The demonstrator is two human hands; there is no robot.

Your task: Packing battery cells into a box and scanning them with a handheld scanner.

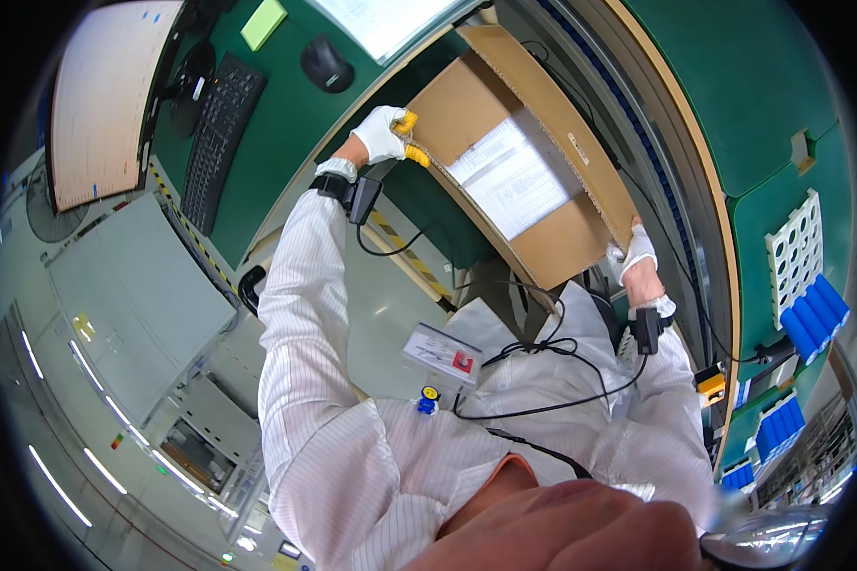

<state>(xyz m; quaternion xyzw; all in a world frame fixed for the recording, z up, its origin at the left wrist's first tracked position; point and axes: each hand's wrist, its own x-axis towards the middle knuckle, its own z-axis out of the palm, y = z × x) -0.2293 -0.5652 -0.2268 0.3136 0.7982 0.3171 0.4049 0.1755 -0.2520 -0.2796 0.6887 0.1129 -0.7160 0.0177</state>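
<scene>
An open cardboard box (pixel 543 252) is held tilted in front of me, between a green desk and a rail. Printed white sheets (pixel 514 176) lie flat on its inside bottom. My left hand (pixel 386 135), in a white glove with yellow fingertips, grips the box's left wall, fingers bent over the edge. At the near right corner, my right hand (pixel 635 255) is closed on the cardboard; its fingertips are partly hidden behind the wall. Each wrist wears a black strapped device with a cable.
On the green desk (pixel 290 105) are a black mouse (pixel 327 65), a keyboard (pixel 221 143), a monitor (pixel 109 100) and a yellow-green note pad (pixel 263 24). To the right run a rail (pixel 652 124) and a green bench (pixel 724 86) with a white holed rack (pixel 796 252) and blue cylinders (pixel 815 319). Black cables cross my lap.
</scene>
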